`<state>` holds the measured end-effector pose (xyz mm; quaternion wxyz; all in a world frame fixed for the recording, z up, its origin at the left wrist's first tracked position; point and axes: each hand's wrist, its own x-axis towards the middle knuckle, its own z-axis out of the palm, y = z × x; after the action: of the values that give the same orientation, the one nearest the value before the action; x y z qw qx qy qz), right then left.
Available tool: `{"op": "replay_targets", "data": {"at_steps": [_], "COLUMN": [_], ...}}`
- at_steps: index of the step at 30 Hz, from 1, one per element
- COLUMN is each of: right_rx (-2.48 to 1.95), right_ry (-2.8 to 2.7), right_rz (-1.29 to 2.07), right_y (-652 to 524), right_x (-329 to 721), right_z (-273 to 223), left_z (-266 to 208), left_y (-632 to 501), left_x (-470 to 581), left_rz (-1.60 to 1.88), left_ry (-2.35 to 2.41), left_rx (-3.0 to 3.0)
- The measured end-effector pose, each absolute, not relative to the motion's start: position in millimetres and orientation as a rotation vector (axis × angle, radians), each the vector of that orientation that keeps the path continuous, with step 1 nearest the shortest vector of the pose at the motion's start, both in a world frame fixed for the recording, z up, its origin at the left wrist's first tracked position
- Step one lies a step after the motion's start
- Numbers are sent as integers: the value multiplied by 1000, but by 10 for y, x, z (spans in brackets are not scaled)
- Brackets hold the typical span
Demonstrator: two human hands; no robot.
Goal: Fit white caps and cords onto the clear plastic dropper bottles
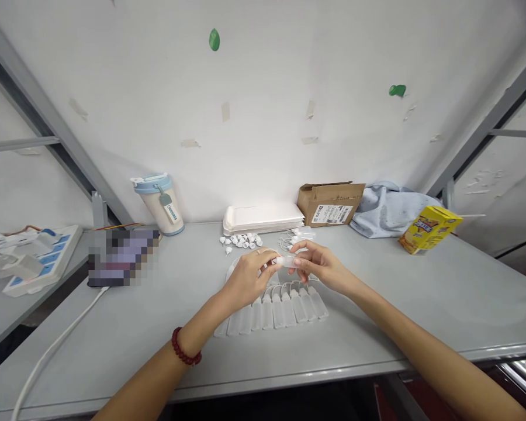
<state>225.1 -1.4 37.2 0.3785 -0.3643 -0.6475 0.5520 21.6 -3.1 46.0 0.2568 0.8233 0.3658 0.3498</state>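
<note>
Bottle (290, 262), one, pinched between left fingers (268, 256) at its white end (279, 261) and right fingers (305, 263) opposite. Probably light, squeezable, smooth; white end likely firmest hold.

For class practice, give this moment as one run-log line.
left hand: on white end of bottle; right hand: on its clear body; nearer: bottle row; beyond: white caps
</note>
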Motion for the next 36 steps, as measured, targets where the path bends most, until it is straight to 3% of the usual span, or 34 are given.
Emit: {"op": "replay_targets", "data": {"at_steps": [9, 19, 28, 36], "right_rx": [-888, -940, -918, -993], "right_ry": [-1710, -1750, -1768, -1758], "right_rz": [1350, 1321, 1300, 1341], "right_y": [-18, -27, -30, -44], "right_x": [2241, 2258, 2232, 2242], "right_z": [366, 375, 354, 380], "left_z": [450, 459, 422, 420], "left_y": [-31, -44, -34, -69], "left_x": [230, 226, 241, 234], "left_rz": [838, 972, 812, 861], "left_ry": [1058, 986, 1023, 1012], "left_rx": [1834, 2126, 1795, 2301]}}
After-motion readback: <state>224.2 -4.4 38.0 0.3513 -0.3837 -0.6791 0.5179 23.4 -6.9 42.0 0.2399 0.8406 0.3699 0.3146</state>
